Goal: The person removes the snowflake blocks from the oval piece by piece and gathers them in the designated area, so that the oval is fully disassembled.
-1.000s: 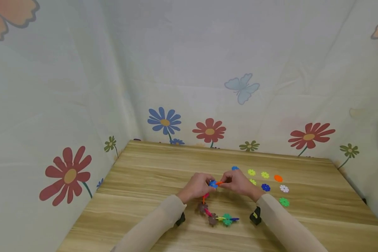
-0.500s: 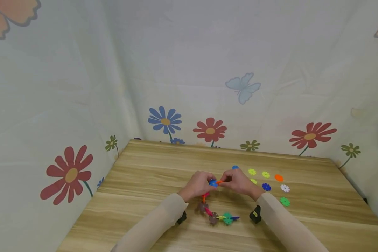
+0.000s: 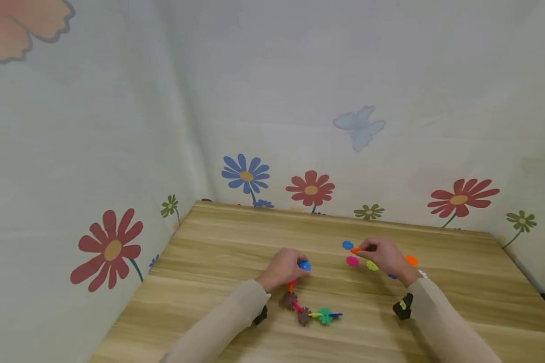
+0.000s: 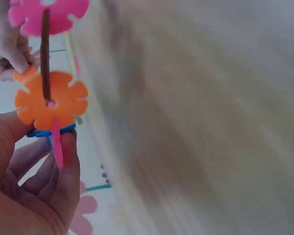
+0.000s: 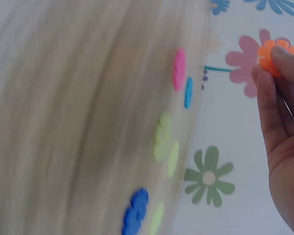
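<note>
My left hand [image 3: 283, 268] pinches a blue flower-shaped plastic disc [image 3: 305, 265] at the upper end of a curved chain of interlocked discs. Brown [image 3: 304, 316], green [image 3: 325, 316] and dark blue [image 3: 337, 315] discs make up its lower part. Close up in the left wrist view, pink [image 4: 54, 24] and orange [image 4: 71, 100] chain discs show beside the fingers. Between thumb and fingers my right hand [image 3: 385, 256] holds a loose orange disc [image 5: 266, 59], raised over the table and apart from the chain.
Loose discs lie around and beyond the right hand: blue [image 3: 347, 245], pink [image 3: 352, 261], yellow-green [image 3: 372, 265] and orange [image 3: 411, 260]. Part of this group is hidden behind that hand. A flower-printed curtain [image 3: 272, 101] borders the wooden table [image 3: 227, 242].
My right hand has moved right, away from the blue disc, with the orange disc still pinched; a pink loose disc now shows. The left hand stays nearly in place.
</note>
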`<state>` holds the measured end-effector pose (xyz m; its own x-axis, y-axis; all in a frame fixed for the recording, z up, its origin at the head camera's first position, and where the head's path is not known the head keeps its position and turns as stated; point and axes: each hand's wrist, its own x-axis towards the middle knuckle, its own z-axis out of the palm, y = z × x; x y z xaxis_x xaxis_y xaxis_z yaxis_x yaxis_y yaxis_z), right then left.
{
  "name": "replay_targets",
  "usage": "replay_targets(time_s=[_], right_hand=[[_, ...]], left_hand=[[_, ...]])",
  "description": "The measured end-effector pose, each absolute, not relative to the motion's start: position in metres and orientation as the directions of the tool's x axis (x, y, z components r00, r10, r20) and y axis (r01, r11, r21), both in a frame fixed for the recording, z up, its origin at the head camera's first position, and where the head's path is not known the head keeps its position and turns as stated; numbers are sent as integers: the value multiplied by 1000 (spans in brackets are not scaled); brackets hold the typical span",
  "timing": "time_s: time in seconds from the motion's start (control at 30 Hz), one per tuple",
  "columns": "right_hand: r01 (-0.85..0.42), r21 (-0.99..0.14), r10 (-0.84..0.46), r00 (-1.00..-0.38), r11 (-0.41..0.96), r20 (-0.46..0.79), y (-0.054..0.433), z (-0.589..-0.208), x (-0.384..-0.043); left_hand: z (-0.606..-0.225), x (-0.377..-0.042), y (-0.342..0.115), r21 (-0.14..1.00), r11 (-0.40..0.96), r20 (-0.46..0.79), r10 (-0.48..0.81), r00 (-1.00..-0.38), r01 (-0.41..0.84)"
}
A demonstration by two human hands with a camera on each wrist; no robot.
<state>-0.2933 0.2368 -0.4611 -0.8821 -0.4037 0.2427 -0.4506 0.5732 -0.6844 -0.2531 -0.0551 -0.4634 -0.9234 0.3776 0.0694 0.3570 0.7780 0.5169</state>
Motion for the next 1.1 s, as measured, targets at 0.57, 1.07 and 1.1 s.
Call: replay_targets(time_s=[0.57, 1.07, 1.1], right_hand=[[-350, -674, -412, -908, 650, 74, 278, -452, -282], [-295, -730, -494, -867, 616, -67, 303, -454, -270], [-285, -731, -494, -866, 620, -81, 304, -455, -270]], left_hand=[[-458, -257, -53, 586, 730, 32, 413, -910, 351], [-464, -256, -47, 606, 701, 54, 437, -898, 377], [-465, -256, -47, 607, 700, 52, 437, -898, 376]])
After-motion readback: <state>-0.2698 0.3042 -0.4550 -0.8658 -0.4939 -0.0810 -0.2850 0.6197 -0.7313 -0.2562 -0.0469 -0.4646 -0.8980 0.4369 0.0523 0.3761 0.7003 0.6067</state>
